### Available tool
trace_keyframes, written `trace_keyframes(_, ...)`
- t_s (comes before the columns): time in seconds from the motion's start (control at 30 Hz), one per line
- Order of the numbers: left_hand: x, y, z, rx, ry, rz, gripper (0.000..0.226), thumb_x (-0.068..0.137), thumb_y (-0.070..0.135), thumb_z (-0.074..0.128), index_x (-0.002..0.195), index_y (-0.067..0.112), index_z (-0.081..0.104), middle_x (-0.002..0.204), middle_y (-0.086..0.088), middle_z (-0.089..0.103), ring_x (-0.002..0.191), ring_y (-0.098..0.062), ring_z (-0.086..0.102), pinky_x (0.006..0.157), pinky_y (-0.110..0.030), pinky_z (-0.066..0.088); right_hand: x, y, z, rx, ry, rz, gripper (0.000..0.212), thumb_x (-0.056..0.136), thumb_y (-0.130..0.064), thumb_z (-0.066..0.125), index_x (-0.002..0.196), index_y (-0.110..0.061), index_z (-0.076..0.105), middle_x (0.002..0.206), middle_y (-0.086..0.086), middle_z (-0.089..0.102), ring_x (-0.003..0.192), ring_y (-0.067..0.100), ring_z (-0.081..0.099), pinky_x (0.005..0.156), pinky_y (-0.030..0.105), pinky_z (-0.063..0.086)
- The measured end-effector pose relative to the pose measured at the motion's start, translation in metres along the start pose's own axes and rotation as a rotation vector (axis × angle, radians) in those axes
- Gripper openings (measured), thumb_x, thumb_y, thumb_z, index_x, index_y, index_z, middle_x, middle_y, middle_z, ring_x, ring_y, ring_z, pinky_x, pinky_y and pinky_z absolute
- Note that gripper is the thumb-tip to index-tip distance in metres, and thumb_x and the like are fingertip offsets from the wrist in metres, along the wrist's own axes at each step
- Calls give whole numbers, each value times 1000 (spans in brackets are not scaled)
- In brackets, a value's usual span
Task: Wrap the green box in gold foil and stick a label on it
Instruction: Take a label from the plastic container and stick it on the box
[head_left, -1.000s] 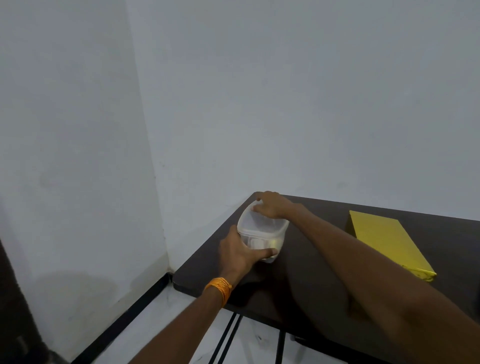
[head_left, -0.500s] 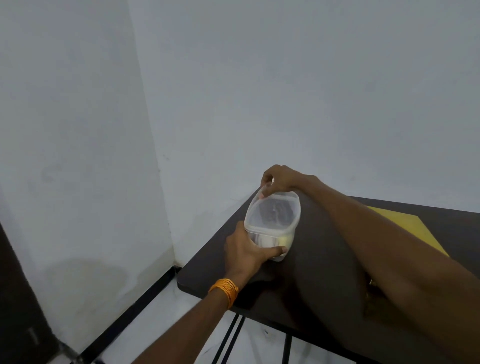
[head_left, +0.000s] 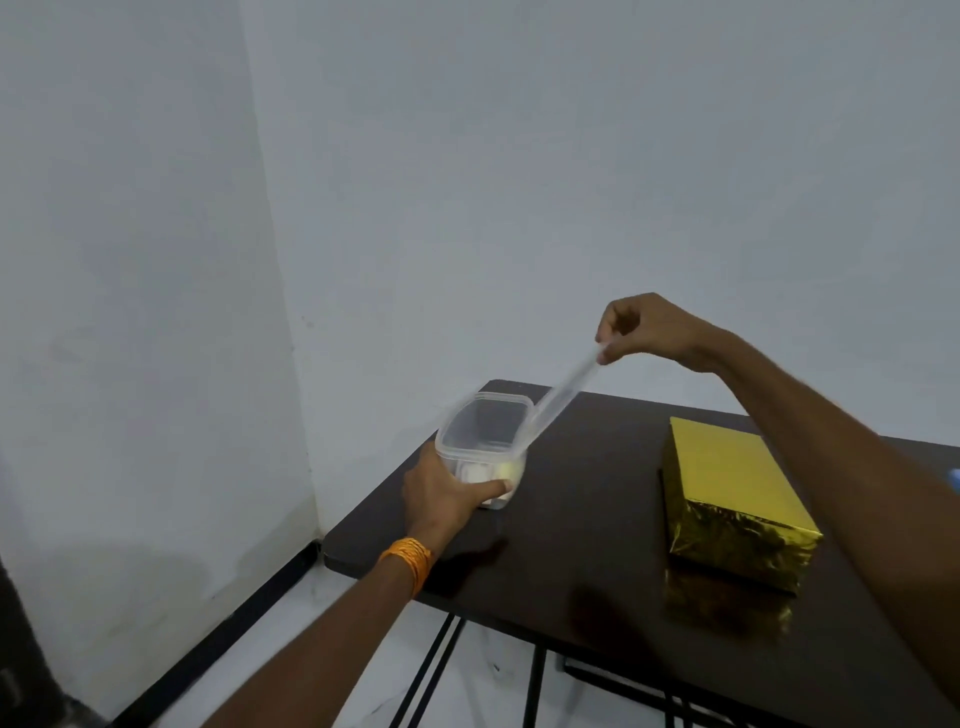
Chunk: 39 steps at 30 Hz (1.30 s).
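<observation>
**A:** What do I have at the left of the frame?

**B:** My left hand (head_left: 447, 493) curls round the near side of the small clear plastic tub (head_left: 483, 441). The thumb lies across its front wall and pins it to the dark brown table (head_left: 587, 519). An orange thread band (head_left: 408, 561) sits on that wrist.

**A:** What is the risk there?

**B:** The tub stands near the table's left corner. If my hold slackens while the lid tugs at it, I judge it could skid or tip over the edge. That would spill the white and pale yellow pieces (head_left: 488, 472) inside. I cannot tell what they are.

**A:** And the centre?

**B:** The translucent plastic lid (head_left: 558, 400) slants up from the tub's right rim. My right hand (head_left: 649, 332), above the table, pinches its top edge between thumb and curled fingers. The pinch is thin, so a jerk could let the lid slip out or flip the tub.

**A:** Where is the box?

**B:** The gold-foil-wrapped rectangular box (head_left: 727, 488) lies flat on the table at the right of the frame, well apart from the tub and untouched. The wrapping looks done, and I see no label on the faces that show. If I swing the lid rightward carelessly, it could scuff the crinkled foil.
</observation>
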<state>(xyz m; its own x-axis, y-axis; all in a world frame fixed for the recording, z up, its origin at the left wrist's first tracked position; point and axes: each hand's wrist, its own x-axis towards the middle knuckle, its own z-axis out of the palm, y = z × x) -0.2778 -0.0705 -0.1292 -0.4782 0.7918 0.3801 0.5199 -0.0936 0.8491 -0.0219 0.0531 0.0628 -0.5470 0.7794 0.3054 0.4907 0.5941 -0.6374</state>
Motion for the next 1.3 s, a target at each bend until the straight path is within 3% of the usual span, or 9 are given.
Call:
trace_keyframes(0.2,0,1,-3,-39,-32,-25,91,46,41,98,123,19,55,111,8,61,100,-12,58,67,-9,42,-25,33,-9,-108,-58,58,26,64,13,81,67,-7,64,85,19,65,95,44,61,85,49,54)
trace_keyframes(0.3,0,-1,-4,-60,-34,-28,93,47,38,99,126,17,54,116,5,62,101,-13,58,66,-7,42,-31,43,2,-245,-103,79,31,59,9,83,63,-15,63,82,14,66,95,41,63,87,55,53)
trace_keyframes(0.4,0,-2,-2,-62,-38,-20,95,45,39,99,126,18,55,117,3,64,102,-15,60,68,-9,44,-29,48,26,-386,-86,53,35,56,3,83,63,-22,60,85,10,67,90,31,63,81,48,53)
trace_keyframes(0.57,-2,-1,-1,-89,-50,-9,96,43,40,99,126,21,54,117,4,64,104,-16,61,80,-21,52,-24,60,56,-670,-219,20,33,69,7,74,80,-20,60,96,-1,59,93,19,55,80,33,49)
trace_keyframes(0.77,-4,-2,-2,-107,-56,8,95,44,38,100,126,20,54,115,6,64,104,-16,61,83,-24,54,-18,67,78,-883,-394,45,33,85,10,55,105,-12,69,119,7,62,113,25,57,93,32,44)
trace_keyframes(0.83,-4,-2,0,-109,-57,9,97,44,38,100,127,19,53,115,5,64,105,-16,61,83,-25,55,-16,64,84,-859,-361,41,29,87,6,55,105,-11,70,112,5,64,108,24,59,91,32,46)
trace_keyframes(1.0,-3,-3,2,-101,-63,17,104,38,49,98,128,22,53,117,10,65,105,-13,62,85,-27,56,7,28,102,-557,-36,-109,13,85,-8,62,89,-7,74,92,6,73,84,19,65,83,35,54)
trace_keyframes(1.13,-4,1,5,-113,-77,1,99,44,43,98,128,22,51,118,8,62,105,-12,59,75,-14,51,31,-11,141,-533,-207,-138,13,83,-17,71,93,-10,75,93,5,74,85,19,65,79,32,52)
trace_keyframes(1.3,-5,3,4,-138,-96,-22,90,50,35,98,125,26,50,114,13,57,102,-7,55,66,-4,41,63,-17,197,-841,-460,-56,27,85,-36,69,102,-16,74,99,3,71,91,24,65,86,39,55)
